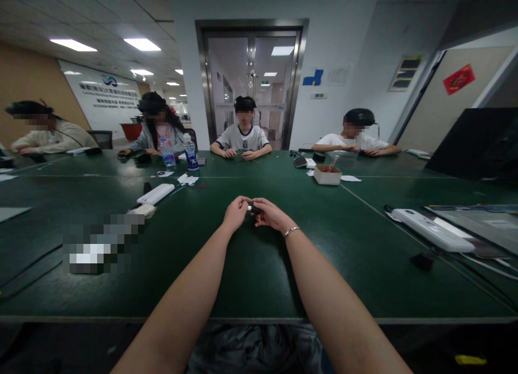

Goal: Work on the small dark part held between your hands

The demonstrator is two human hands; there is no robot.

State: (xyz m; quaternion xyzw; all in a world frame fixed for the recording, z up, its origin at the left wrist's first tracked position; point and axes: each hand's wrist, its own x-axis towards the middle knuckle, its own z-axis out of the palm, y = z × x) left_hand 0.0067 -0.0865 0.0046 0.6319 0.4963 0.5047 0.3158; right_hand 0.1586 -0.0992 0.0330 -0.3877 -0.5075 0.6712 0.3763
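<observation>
Both my arms reach out over a dark green table [259, 271]. My left hand [236, 213] and my right hand [270, 214] meet in the middle, fingers curled. Between their fingertips they pinch a small dark object [253, 208]; it is too small to name. A thin bracelet [292, 231] sits on my right wrist.
A white power strip [432, 230] lies at the right, another white device [156, 194] at the left. A small cardboard box [327, 174] and two water bottles [190, 153] stand farther back. Several people sit along the far side. A dark laptop lid [477, 142] stands at the right.
</observation>
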